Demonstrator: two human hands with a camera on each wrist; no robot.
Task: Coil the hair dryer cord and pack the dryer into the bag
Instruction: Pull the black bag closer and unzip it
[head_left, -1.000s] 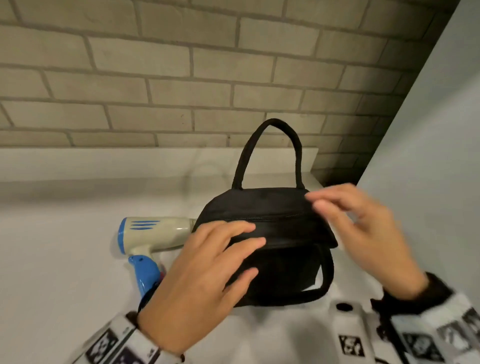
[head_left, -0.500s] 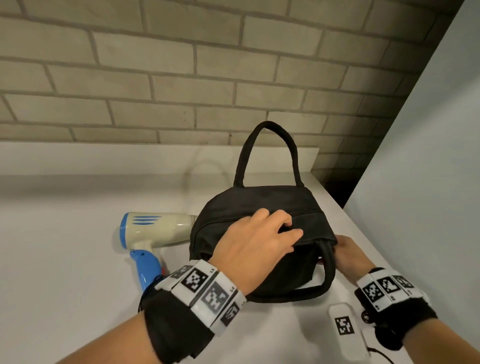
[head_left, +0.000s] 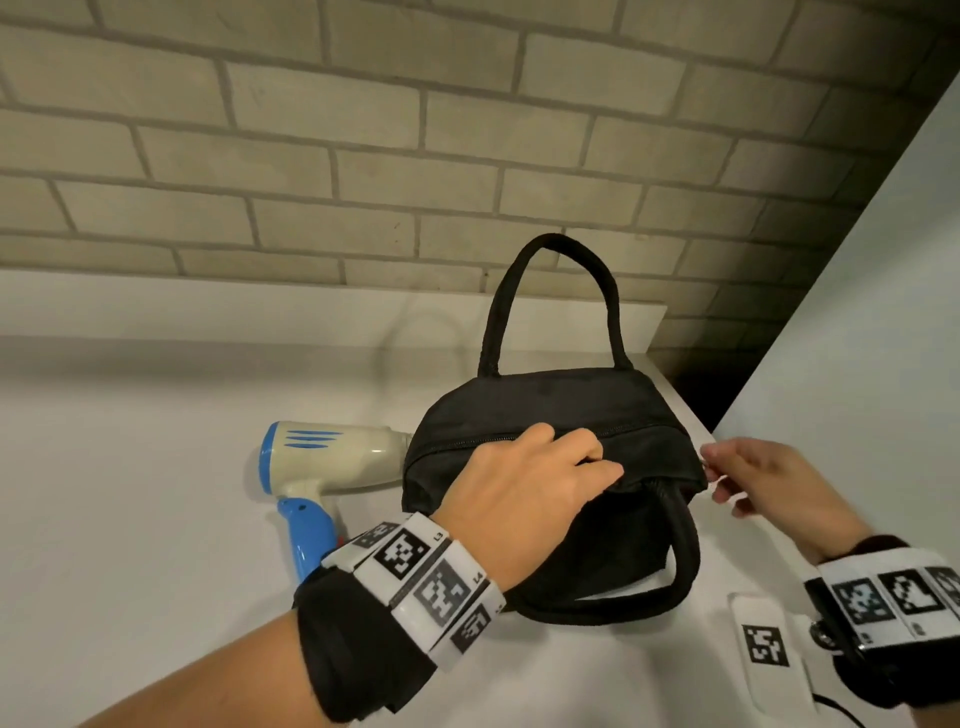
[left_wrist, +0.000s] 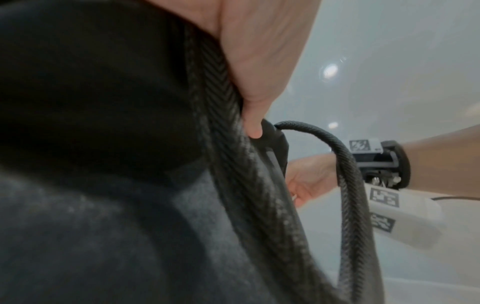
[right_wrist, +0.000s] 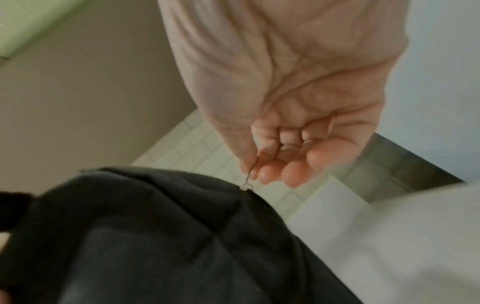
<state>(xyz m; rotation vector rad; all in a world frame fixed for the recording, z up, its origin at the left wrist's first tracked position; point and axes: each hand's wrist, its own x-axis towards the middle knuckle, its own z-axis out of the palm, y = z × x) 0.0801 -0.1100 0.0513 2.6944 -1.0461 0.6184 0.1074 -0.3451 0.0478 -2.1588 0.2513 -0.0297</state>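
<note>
A black fabric bag (head_left: 545, 410) with two loop handles stands on the white counter (head_left: 130, 519), its zip closed along the top. My left hand (head_left: 524, 483) grips the near top edge of the bag (left_wrist: 103, 102), fingers curled over the fabric. At the bag's right end my right hand (head_left: 748, 478) pinches the small metal zip pull (right_wrist: 248, 181) between thumb and fingertips. The cream and blue hair dryer (head_left: 332, 467) lies on the counter left of the bag, nozzle against it. Its cord is hidden behind my left wrist.
A brick wall (head_left: 363, 156) runs along the back behind a low white ledge. A pale wall panel (head_left: 857, 312) closes off the right side. A white tagged device (head_left: 769, 649) with a thin cable lies near my right wrist.
My left hand went from resting flat on the bag to gripping its top edge. My right hand dropped beside the bag's right end, then rose and now pinches the zip pull.
</note>
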